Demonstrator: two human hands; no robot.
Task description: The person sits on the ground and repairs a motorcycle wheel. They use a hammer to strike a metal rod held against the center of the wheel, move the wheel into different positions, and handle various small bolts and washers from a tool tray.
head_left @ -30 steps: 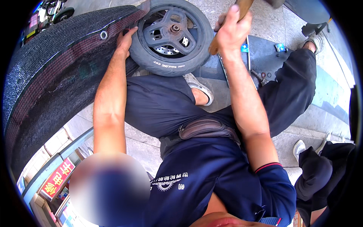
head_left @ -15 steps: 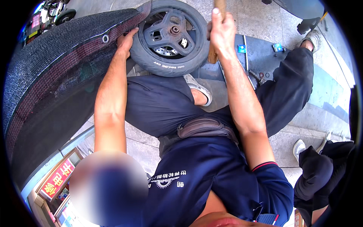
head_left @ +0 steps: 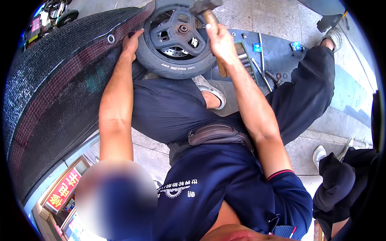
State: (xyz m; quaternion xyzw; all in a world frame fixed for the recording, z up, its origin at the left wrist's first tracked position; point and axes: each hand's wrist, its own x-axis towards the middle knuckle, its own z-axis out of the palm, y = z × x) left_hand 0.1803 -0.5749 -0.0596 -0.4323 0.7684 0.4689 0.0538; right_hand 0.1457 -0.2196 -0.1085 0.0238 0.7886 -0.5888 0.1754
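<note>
A wheel with a black tyre [head_left: 177, 71] and a dark three-spoked rim lies tilted in front of me. A round metal piece with a square hole [head_left: 183, 28] sits at its hub. My left hand [head_left: 132, 43] grips the left edge of the tyre, some fingers out of sight. In my right hand [head_left: 223, 45] is a hammer [head_left: 210, 17], held by its wooden handle. Its dark head hangs over the upper right of the wheel, apart from the hub in the picture. A brake disc [head_left: 173, 52] shows through the rim.
Right of the wheel, an open green case of sockets [head_left: 246, 60], metal bars [head_left: 262, 76] and blue packets [head_left: 257, 47] lie on a dark mat [head_left: 277, 40]. A textured dark cover [head_left: 60, 64] bulges at left. Another person's legs [head_left: 333, 180] are at lower right.
My right hand has come left and down with the hammer, and its head now shows over the wheel. The socket case has come into sight. My left hand keeps its hold.
</note>
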